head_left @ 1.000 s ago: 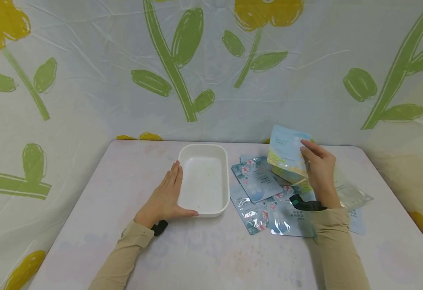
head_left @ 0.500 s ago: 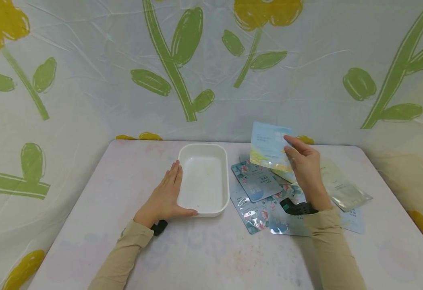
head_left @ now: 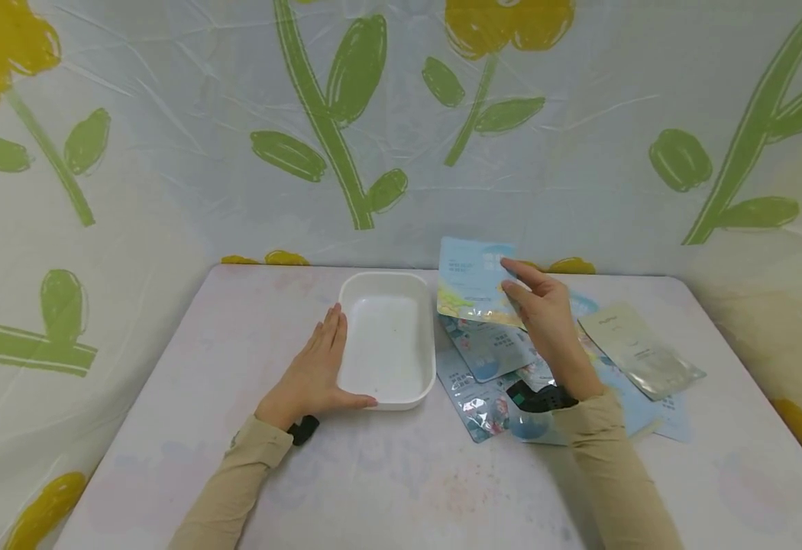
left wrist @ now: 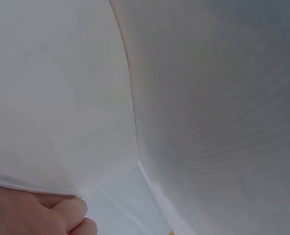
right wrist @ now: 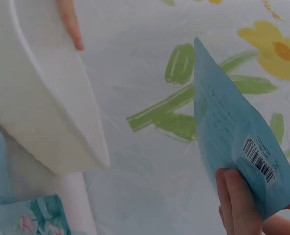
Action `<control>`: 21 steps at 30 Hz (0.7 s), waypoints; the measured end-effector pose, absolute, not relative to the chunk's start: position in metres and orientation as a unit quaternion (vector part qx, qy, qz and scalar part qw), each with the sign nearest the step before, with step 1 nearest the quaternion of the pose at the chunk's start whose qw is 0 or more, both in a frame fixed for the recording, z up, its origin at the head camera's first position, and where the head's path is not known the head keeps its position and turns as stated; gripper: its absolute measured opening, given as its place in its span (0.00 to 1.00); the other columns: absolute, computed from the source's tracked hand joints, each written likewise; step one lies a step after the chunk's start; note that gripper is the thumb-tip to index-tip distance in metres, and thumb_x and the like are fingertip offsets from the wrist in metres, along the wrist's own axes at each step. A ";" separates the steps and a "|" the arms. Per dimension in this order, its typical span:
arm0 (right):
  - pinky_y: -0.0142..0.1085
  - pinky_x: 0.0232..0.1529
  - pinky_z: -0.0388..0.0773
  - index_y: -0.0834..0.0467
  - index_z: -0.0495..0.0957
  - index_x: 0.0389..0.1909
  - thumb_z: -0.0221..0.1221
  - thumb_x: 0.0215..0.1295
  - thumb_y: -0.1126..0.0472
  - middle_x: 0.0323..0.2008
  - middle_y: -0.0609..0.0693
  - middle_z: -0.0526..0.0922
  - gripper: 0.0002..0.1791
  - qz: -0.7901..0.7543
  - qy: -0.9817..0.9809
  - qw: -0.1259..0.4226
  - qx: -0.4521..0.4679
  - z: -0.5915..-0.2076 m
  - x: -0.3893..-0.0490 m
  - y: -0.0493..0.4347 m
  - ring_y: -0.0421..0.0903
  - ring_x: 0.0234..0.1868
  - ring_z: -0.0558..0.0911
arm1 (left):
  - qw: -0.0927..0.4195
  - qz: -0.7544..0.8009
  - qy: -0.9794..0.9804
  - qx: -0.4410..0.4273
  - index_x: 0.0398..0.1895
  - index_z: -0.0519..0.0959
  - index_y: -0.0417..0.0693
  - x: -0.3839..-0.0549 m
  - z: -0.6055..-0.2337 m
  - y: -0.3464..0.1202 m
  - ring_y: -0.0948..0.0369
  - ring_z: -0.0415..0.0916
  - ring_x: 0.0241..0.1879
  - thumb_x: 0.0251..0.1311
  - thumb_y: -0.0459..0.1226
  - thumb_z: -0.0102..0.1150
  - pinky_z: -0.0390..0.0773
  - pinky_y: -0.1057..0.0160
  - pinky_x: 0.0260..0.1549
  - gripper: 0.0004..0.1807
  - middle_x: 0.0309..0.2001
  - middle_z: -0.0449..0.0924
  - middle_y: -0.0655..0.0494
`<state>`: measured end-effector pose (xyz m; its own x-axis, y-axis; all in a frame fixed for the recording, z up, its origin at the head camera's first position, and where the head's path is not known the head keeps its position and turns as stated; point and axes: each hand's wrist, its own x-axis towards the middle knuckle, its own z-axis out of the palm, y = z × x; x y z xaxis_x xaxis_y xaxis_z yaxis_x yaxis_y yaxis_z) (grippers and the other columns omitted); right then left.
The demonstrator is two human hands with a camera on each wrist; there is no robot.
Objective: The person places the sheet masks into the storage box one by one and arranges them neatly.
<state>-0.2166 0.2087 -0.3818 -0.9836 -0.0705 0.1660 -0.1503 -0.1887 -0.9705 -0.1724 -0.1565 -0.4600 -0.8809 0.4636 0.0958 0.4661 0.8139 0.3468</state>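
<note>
Fingers and thumb of the right hand pinch the right edge of a flat, glossy, light-blue-and-yellow sachet; it extends leftward from the fingertips, raised just right of the white, rounded rectangular tray. Left hand: straight fingers along tray's left side, thumb spread to its near rim. Right of tray, overlapping blue packets printed with pink flowers; farther right, a shiny silver-beige packet.

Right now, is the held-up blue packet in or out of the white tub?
Out: the right-hand fingers hold the blue packet up, clearly apart from the white tub.
</note>
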 end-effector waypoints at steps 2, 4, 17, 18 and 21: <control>0.17 0.30 0.71 0.70 0.65 0.69 0.55 0.72 0.69 0.73 0.60 0.60 0.26 0.758 -0.646 0.029 0.087 -0.382 -0.217 0.203 0.36 0.38 0.74 | 0.003 -0.182 -0.953 -0.243 0.78 0.35 0.33 -0.173 -0.460 -0.157 0.54 0.25 0.78 0.39 0.81 0.54 0.39 0.53 0.75 0.79 0.79 0.24 0.43; 0.23 0.20 0.61 0.69 0.66 0.69 0.55 0.72 0.68 0.72 0.59 0.62 0.26 0.752 -0.653 0.027 0.088 -0.382 -0.217 0.198 0.36 0.23 0.65 | 0.003 -0.180 -0.953 -0.242 0.78 0.36 0.33 -0.173 -0.460 -0.157 0.54 0.25 0.78 0.39 0.81 0.53 0.39 0.53 0.75 0.79 0.79 0.24 0.43; 0.25 0.26 0.70 0.63 0.68 0.69 0.55 0.73 0.66 0.71 0.56 0.65 0.25 0.702 -0.705 0.009 0.101 -0.388 -0.215 0.166 0.34 0.33 0.77 | 0.004 -0.170 -0.955 -0.241 0.78 0.36 0.34 -0.173 -0.461 -0.158 0.54 0.24 0.78 0.39 0.81 0.53 0.39 0.53 0.75 0.79 0.79 0.24 0.43; 0.23 0.30 0.73 0.63 0.68 0.70 0.55 0.73 0.66 0.71 0.56 0.64 0.25 0.700 -0.707 0.004 0.100 -0.389 -0.215 0.163 0.34 0.38 0.79 | 0.005 -0.170 -0.955 -0.241 0.78 0.36 0.34 -0.173 -0.461 -0.158 0.54 0.24 0.78 0.39 0.81 0.53 0.39 0.53 0.75 0.78 0.79 0.24 0.43; 0.23 0.35 0.75 0.62 0.69 0.69 0.55 0.73 0.66 0.72 0.55 0.64 0.25 0.697 -0.710 -0.007 0.098 -0.392 -0.215 0.156 0.35 0.39 0.79 | 0.006 -0.169 -0.955 -0.242 0.78 0.36 0.34 -0.173 -0.462 -0.157 0.54 0.24 0.78 0.39 0.81 0.53 0.38 0.54 0.75 0.78 0.79 0.24 0.43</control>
<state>-0.2145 0.1564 -0.3924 -0.9809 -0.1478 0.1265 -0.1291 0.0081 -0.9916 -0.1731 -0.1570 -0.4617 -0.8829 0.4603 0.0932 0.4643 0.8255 0.3209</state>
